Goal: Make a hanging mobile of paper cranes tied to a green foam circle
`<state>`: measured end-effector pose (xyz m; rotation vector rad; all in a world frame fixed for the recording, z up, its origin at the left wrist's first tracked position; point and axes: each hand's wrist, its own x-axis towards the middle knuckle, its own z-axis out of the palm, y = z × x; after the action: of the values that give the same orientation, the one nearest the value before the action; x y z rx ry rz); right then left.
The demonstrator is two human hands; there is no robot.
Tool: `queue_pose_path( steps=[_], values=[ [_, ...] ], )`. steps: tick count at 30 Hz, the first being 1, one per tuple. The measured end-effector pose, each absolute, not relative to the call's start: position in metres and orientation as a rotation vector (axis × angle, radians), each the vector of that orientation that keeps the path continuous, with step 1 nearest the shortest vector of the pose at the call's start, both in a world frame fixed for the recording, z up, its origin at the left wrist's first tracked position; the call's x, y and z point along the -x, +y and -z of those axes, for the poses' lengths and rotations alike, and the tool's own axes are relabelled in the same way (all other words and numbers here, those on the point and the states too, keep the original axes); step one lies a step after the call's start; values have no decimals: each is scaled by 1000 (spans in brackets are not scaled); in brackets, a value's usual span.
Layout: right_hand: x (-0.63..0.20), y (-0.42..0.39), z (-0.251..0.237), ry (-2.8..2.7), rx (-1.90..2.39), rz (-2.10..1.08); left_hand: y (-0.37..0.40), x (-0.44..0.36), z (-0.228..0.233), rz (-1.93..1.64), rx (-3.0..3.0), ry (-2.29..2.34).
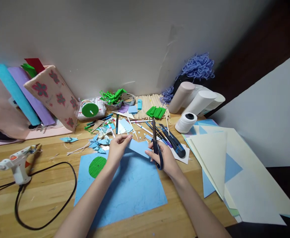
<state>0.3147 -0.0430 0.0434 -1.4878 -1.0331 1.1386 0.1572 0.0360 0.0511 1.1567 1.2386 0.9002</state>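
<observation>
From my remote seat I am watching the small paper (138, 147), which is spanning the gap between the hands above the big blue sheet (137, 193). The left hand (117, 148) is pinching its left end, thumb and fingertips closed; the right hand (166, 157) is gripping the scissors (155, 145) while pinching the paper's right end. The blades are pointing away, seemingly together. I am favouring light, even tension, since hard pulling could crease the paper, and blade tips aimed clear of the left fingers. Farther out, the green disc (97, 167) is lying on the sheet, and the cutter (174, 143) is resting near enough the right hand to warrant care.
</observation>
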Motion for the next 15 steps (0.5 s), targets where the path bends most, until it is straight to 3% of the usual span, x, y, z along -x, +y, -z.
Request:
queue_pose_path(
  steps=[15],
  values=[
    [-319, -42, -47, -929, 1476, -1143, 72, -156, -51, -1010, -1311, 1247]
  ],
)
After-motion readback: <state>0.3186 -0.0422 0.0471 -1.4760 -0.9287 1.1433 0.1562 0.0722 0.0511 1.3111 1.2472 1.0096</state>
